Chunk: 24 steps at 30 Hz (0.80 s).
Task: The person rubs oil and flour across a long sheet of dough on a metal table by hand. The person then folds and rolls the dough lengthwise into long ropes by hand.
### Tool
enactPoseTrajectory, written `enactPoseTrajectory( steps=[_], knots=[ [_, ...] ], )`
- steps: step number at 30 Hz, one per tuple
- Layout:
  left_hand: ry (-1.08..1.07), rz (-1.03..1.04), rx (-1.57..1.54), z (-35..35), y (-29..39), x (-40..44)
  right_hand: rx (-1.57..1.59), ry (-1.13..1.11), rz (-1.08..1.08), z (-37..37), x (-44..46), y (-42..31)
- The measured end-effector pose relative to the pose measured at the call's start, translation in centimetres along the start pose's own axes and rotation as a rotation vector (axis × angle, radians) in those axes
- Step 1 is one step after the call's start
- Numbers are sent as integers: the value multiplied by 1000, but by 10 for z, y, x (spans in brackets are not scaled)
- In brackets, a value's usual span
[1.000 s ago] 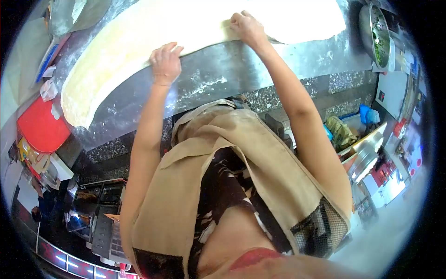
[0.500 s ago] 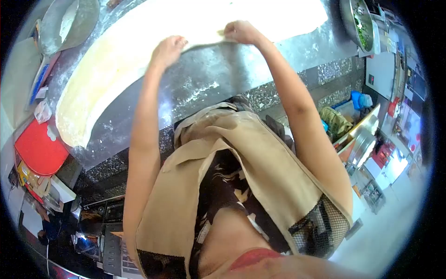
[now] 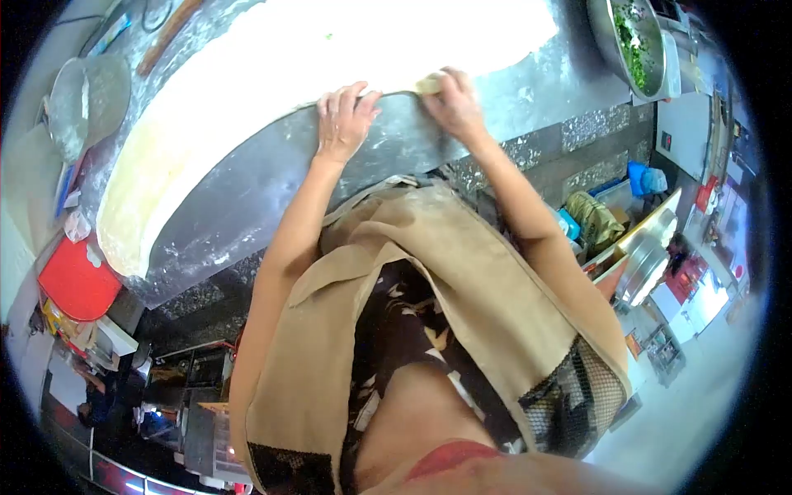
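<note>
A long, thin sheet of pale dough (image 3: 157,177) stretches across the floured metal work table (image 3: 247,194), its middle washed out by glare. My left hand (image 3: 345,124) rests at the dough's near edge, fingers spread over it. To its right, my right hand (image 3: 455,107) has its fingers closed on the same edge, where a small yellowish flap of dough shows at the fingertips. A small green fleck (image 3: 329,36) lies on the sheet beyond my hands.
A metal bowl (image 3: 609,51) with chopped greens stands at the far right of the table. At the far left are a wooden rolling pin (image 3: 169,37) and a wide round vessel (image 3: 107,103). A red flat-topped object (image 3: 78,280) sits by the left corner, and bags (image 3: 596,219) lie below right.
My left hand has moved right along the dough's edge and its fingers have spread. My right hand has come nearer my body and slightly right, holding the edge. The view has shifted a little.
</note>
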<state>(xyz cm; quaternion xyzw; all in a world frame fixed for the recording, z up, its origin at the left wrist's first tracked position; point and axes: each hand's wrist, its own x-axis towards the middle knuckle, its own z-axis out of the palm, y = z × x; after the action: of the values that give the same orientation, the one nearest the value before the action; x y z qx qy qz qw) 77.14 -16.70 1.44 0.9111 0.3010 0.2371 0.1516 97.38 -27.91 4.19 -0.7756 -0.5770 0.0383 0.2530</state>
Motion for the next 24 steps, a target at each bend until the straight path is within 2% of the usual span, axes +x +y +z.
enactPoseTrajectory(
  steps=[2, 7, 9, 10, 12, 13, 16, 18, 20, 21, 22, 24],
  knots=[
    [-26, 185, -22, 17, 16, 11, -146, -18, -27, -32, -15, 57],
    [-48, 216, -39, 41, 34, 35, -179, -127, -87, -63, 5, 143],
    [-160, 45, -28, 38, 35, 39, -87, -162, -124, -65, 23, 155],
    [-158, 40, -19, 38, 34, 44, -80, -161, -131, -66, 33, 160],
    [-115, -298, -159, 38, 30, 61, 158, -274, 114, -78, 65, 160],
    [-94, -402, -181, 37, 29, 76, 135, -257, 130, -85, 89, 149],
    [-15, -478, 9, 40, 35, 115, 156, -314, 41, -60, 128, 159],
    [72, -445, 16, 45, 43, 118, 143, -338, 62, -62, 126, 154],
    [-17, -261, -36, 44, 57, 103, 227, -270, 69, -75, 102, 154],
    [26, -185, 18, 47, 67, 97, 35, -116, -63, -84, 87, 158],
    [30, -193, 12, 51, 71, 95, -155, 39, -196, -89, 77, 166],
    [102, -195, 90, 59, 77, 92, -153, -6, -164, -86, 61, 186]
  ],
)
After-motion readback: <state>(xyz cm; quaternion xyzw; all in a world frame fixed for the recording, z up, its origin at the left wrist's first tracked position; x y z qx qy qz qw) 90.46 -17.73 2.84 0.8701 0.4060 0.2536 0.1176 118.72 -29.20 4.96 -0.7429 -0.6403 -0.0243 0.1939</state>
